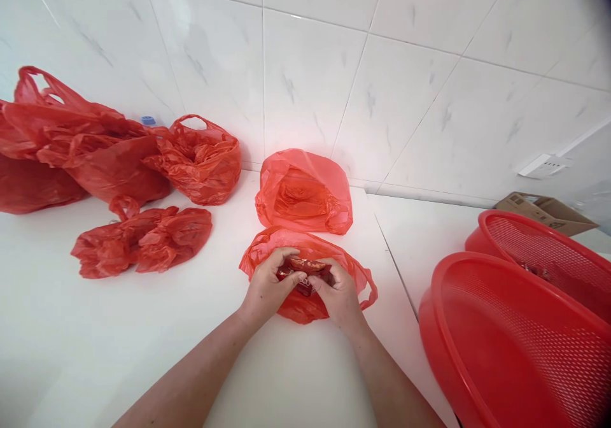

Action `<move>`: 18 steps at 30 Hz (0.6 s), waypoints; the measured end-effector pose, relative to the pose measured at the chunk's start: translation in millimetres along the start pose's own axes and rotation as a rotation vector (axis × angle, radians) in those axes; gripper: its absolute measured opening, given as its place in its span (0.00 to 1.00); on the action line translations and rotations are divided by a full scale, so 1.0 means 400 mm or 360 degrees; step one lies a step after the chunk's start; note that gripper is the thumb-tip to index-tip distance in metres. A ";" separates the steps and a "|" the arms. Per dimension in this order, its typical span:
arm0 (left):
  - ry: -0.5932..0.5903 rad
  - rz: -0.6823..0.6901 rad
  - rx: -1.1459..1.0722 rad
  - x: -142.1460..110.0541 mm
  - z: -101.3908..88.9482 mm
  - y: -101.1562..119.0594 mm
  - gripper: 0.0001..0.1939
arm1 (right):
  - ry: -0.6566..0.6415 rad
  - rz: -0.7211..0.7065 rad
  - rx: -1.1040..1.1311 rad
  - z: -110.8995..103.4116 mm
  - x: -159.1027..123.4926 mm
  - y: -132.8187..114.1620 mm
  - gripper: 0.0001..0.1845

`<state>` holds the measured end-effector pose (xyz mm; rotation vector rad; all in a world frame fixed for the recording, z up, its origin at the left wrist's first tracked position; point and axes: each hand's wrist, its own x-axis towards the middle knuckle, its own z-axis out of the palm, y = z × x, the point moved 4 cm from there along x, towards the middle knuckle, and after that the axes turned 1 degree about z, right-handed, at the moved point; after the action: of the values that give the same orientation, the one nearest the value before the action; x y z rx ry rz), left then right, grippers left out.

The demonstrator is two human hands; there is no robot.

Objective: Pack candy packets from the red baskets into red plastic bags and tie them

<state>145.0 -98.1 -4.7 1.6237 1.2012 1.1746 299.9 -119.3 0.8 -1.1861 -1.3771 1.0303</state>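
Observation:
My left hand and my right hand meet over a red plastic bag lying on the white counter. Both have their fingers curled round a small red wrapped packet, held just above the bag's opening. Behind it stands a second red plastic bag, upright and open toward me.
Several more red bags lie at the left: a crumpled one, a knotted one and a big heap. Two red mesh baskets sit at the right, a cardboard box behind them. A tiled wall backs the counter.

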 end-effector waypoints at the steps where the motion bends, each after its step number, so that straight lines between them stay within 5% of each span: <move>1: 0.0027 0.0074 0.0122 0.001 -0.005 0.006 0.18 | 0.0080 -0.0072 -0.0077 -0.010 0.001 -0.003 0.08; 6: 0.0141 0.0354 0.0612 0.018 -0.034 0.021 0.09 | 0.0385 -0.0240 -0.0544 -0.052 0.007 0.001 0.08; 18: 0.0144 0.0261 0.0821 0.034 -0.058 0.001 0.10 | 0.0373 -0.0118 -0.0946 -0.055 0.014 0.033 0.17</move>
<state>124.6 -83.4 4.8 2.0987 1.5429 1.1027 323.3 -111.9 -8.5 -1.6104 -1.5716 0.4106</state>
